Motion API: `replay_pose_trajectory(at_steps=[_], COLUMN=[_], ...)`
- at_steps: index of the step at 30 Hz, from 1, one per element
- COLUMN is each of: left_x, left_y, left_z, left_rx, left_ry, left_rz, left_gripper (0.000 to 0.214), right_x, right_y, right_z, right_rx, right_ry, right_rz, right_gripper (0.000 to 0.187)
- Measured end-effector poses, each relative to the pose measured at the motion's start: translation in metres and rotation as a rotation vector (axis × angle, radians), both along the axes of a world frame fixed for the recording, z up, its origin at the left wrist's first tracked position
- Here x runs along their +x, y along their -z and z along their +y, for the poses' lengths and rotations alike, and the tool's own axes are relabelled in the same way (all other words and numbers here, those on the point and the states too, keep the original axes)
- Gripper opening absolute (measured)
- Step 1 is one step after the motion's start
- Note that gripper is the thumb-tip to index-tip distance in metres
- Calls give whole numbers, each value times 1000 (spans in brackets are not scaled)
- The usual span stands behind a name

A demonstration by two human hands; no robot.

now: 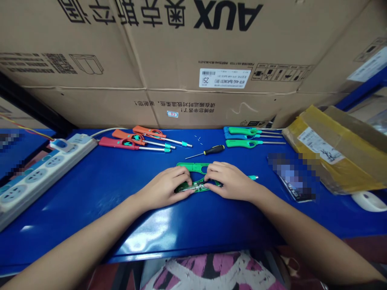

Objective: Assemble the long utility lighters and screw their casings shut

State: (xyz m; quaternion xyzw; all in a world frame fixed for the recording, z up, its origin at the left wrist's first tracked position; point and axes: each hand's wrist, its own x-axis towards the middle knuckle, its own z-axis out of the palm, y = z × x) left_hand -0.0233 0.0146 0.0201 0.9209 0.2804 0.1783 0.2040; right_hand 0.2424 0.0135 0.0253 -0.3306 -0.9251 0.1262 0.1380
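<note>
An opened green gas lighter [197,187] lies low over the blue table in front of me, its clear tank and inner parts showing. My left hand [169,186] is closed on its left end, thumb at the near edge and fingers on the far side. At the right part of the inner workings, my right hand [231,182] is closed, with thumb and fingers pinching there. The lighter's metal tip [254,177] sticks out beyond the right hand. Just behind lies a loose green shell half [195,166], partly covered by my fingers.
A screwdriver [214,150] and small pale bits [198,139] lie behind my hands. Red and orange lighters [119,143] are at back left; green and blue ones [242,143] at back right. A power strip [36,173], phone [292,177], taped box [335,149] and large carton [169,60] surround them.
</note>
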Motion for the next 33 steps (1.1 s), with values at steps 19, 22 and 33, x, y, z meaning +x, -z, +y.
replay_pose_trajectory(at_steps=[19,22,33], left_x=[-1,-2,0], left_y=[14,15,14], left_z=[5,5,5], left_rx=[100,84,79], left_ry=[39,42,56], left_rz=[4,-29,-33], left_gripper=[31,30,31], right_x=[-4,-3,-4], right_y=[1,-1,-3], right_z=[-3,-3,-5], right_rx=[40,35,31], right_ry=[-38,-39,-31], right_rz=[79,74,-6], right_gripper=[14,14,16])
